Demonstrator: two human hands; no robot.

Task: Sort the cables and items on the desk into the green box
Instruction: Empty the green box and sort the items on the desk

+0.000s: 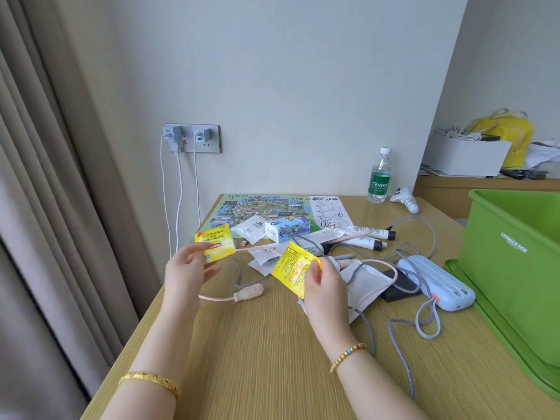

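My left hand (188, 269) holds a yellow tea packet (215, 243) above the desk. My right hand (324, 283) grips a second yellow packet (292, 268) by its lower edge. Under and behind them lie a pink cable (247, 294), grey braided cables (424, 322), a light blue power bank (438, 281), white tubes (371, 236), a small blue box (286, 228) and white sachets (253, 228). The green storage box (512, 262) stands at the right on its green lid (497, 334).
A printed map (263, 209) and a paper sheet (330, 212) lie at the back of the wooden desk (260, 359). A water bottle (379, 177) and a white controller (406, 199) stand near the wall. Chargers (189, 136) hang from the wall socket; curtains on the left.
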